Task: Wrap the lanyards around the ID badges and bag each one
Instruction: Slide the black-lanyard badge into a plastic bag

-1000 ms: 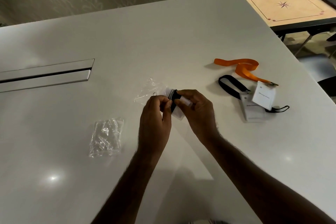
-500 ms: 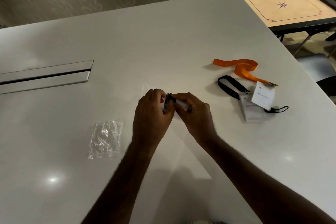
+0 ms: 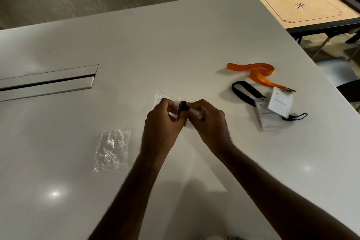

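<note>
Hands meet at the middle of the white desk [image 3: 175, 45], and between them we see a badge wound with a black lanyard [image 3: 182, 107], the dark band wrapped crosswise around the pale card. Our left hand [image 3: 162, 121] is closed, its fingertips pinching the edge of a clear plastic bag [image 3: 158, 96] whose far corner sticks out beyond the knuckles. Our right hand [image 3: 209, 121] is closed on the wrapped badge, thumb and fingers curled over its white end. We cannot tell how far the badge has entered the bag, since the fingers hide the opening. To the left of the forearms a small pile of spare clear bags [image 3: 113, 149] lies flat on the desk, well apart from the hands. To the right rest the other pieces: an orange lanyard [image 3: 257, 73] curling away from its metal clip, with a white ID badge [image 3: 279, 103] at its near end, and a second black lanyard [image 3: 246, 91] looped beside it, its own badge [image 3: 267, 120] partly under the white one. A long metal cable slot [image 3: 46, 82] is set into the desk at far left. Beyond the desk's right corner stands a carrom board [image 3: 305, 6] on a dark frame.
</note>
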